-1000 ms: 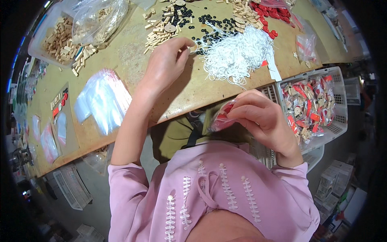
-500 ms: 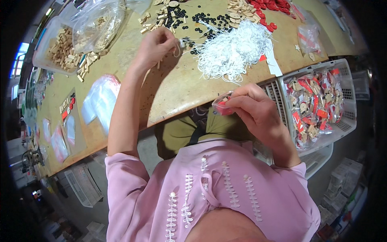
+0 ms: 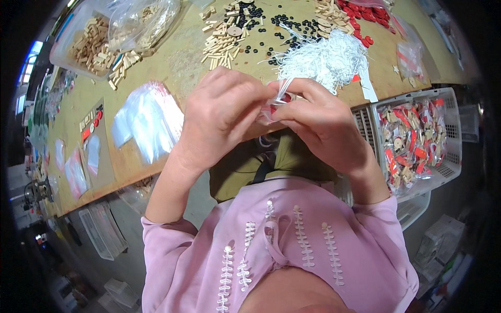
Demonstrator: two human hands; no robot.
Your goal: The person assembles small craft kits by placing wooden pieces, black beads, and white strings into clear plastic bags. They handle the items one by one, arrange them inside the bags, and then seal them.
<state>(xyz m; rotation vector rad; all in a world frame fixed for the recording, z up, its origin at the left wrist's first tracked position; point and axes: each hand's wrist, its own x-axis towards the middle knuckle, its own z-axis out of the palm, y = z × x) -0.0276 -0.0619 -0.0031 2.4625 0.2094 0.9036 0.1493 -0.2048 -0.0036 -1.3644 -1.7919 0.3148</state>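
Note:
My left hand (image 3: 222, 112) and my right hand (image 3: 323, 117) meet at the table's near edge, above my lap. Between them is a small clear plastic bag (image 3: 266, 113) with red pieces inside, gripped by my right thumb and fingers. A looped white cord (image 3: 283, 89) stands up at the bag's mouth, between both sets of fingertips. The left fingers are pinched against the cord; their tips are partly hidden. Behind the hands lies a heap of white cord (image 3: 326, 60). Wooden sticks (image 3: 222, 47) and black rings (image 3: 297, 26) are spread farther back.
Flat clear bags (image 3: 148, 122) lie left of my hands on the table (image 3: 172, 68). A plastic tub (image 3: 65, 55) of wooden pieces stands far left. Red discs (image 3: 365, 21) lie at the back right. Beside the table, a white basket (image 3: 451, 138) holds many filled bags.
My left hand has come back from the wooden sticks toward me with white cord and now meets my right hand. The right hand with the bag has risen slightly toward the table edge.

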